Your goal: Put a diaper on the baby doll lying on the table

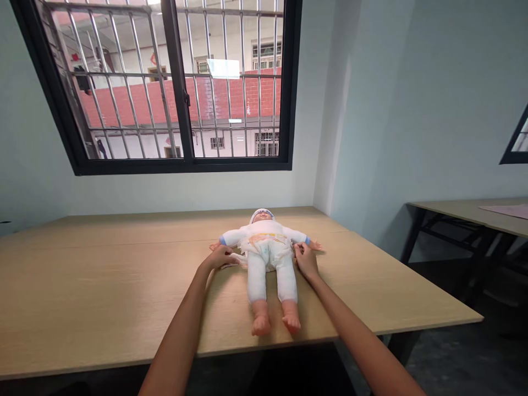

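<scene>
Both hands (220, 257) (305, 258) pinch the diaper (266, 247) on the doll's (270, 264) hips.

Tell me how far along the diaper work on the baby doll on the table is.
The baby doll lies on its back on the wooden table, and the diaper is already around its waist. Both hands are at the diaper's sides: the left hand pinches a side tab, the right hand grips the other edge. Whether the tabs are fastened cannot be told, so the side closures look unfinished.

Pale walls, a barred window (173, 82), wooden table (82, 286), second table (466, 212) at right.
</scene>
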The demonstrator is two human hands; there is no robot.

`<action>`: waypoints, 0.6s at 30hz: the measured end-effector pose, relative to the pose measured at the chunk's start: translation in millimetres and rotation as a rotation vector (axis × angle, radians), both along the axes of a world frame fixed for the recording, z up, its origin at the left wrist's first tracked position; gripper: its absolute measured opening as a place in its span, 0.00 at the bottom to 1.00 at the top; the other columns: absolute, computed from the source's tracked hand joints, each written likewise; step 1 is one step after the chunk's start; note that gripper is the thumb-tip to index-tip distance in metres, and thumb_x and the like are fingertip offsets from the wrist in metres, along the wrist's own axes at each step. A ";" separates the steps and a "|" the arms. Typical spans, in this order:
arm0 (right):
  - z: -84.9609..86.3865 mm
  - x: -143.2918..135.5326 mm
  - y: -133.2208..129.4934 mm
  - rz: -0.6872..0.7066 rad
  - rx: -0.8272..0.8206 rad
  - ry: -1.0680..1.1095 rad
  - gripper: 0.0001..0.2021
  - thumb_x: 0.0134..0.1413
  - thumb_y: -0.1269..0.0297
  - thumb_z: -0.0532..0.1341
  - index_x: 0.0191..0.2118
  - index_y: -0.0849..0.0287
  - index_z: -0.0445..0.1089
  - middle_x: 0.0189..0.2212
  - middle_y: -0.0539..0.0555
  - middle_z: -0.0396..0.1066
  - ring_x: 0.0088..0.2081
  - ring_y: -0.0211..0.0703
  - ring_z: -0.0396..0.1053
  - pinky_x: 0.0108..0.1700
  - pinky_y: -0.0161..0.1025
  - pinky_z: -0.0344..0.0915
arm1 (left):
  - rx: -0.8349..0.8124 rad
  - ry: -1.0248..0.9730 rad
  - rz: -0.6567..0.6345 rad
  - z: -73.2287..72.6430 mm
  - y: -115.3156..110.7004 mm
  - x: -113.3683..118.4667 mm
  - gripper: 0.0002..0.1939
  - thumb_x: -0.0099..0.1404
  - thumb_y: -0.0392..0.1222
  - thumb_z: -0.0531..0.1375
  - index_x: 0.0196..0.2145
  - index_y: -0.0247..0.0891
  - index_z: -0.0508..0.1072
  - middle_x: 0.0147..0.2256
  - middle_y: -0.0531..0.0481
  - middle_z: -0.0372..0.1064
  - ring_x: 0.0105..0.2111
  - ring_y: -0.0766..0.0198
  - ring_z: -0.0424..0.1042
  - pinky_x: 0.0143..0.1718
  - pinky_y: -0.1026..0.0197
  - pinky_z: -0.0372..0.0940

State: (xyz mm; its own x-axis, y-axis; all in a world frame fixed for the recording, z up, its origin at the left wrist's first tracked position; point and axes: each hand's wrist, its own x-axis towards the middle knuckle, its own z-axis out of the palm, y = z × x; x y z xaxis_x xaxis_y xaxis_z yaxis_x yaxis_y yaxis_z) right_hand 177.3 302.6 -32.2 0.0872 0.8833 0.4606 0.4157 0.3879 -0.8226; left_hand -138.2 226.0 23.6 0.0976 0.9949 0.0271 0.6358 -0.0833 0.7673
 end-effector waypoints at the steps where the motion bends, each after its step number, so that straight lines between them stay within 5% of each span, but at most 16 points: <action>1: 0.2 -0.1 -0.2 0.000 -0.002 0.001 0.17 0.54 0.47 0.49 0.28 0.56 0.63 0.22 0.53 0.68 0.25 0.47 0.66 0.30 0.40 0.59 | 0.019 -0.004 0.011 0.5 0.0 1.1 0.18 0.46 0.53 0.65 0.17 0.37 0.63 0.17 0.56 0.56 0.20 0.68 0.55 0.23 0.64 0.47; 7: 1.7 -1.2 -3.0 0.008 0.006 -0.006 0.18 0.54 0.47 0.49 0.28 0.55 0.63 0.23 0.53 0.68 0.26 0.47 0.66 0.32 0.40 0.60 | 0.057 -0.375 0.038 8.2 -9.8 12.8 0.13 0.52 0.48 0.63 0.31 0.36 0.72 0.28 0.51 0.71 0.28 0.63 0.69 0.31 0.62 0.62; 12: 6.6 -1.1 -8.4 -0.024 -0.001 -0.014 0.18 0.55 0.46 0.49 0.28 0.55 0.63 0.23 0.53 0.68 0.27 0.48 0.66 0.33 0.42 0.61 | 0.028 -0.603 0.015 3.2 -4.8 12.6 0.11 0.49 0.42 0.67 0.28 0.33 0.73 0.26 0.49 0.71 0.28 0.63 0.70 0.34 0.60 0.65; 16: 24.9 -13.0 -18.2 -0.128 0.109 0.135 0.17 0.57 0.48 0.50 0.33 0.57 0.64 0.30 0.57 0.71 0.33 0.49 0.69 0.38 0.43 0.64 | 0.079 -0.727 0.065 -7.0 7.3 3.6 0.11 0.45 0.38 0.69 0.28 0.31 0.75 0.27 0.48 0.72 0.28 0.65 0.69 0.33 0.62 0.62; 18: 39.5 -29.2 -28.0 -0.070 0.221 0.164 0.16 0.58 0.50 0.51 0.35 0.58 0.66 0.34 0.58 0.72 0.37 0.49 0.69 0.42 0.44 0.65 | 0.077 -0.763 0.072 -10.1 10.1 0.5 0.13 0.45 0.37 0.69 0.31 0.31 0.76 0.30 0.46 0.74 0.29 0.64 0.70 0.33 0.62 0.62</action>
State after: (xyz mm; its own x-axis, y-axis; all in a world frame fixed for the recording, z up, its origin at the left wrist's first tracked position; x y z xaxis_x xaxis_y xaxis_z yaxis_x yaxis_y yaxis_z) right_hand 148.1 274.6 7.3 0.2333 0.7525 0.6158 0.3164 0.5401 -0.7799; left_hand -137.7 236.1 13.5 -0.0408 0.9906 0.1307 -0.0610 -0.1330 0.9892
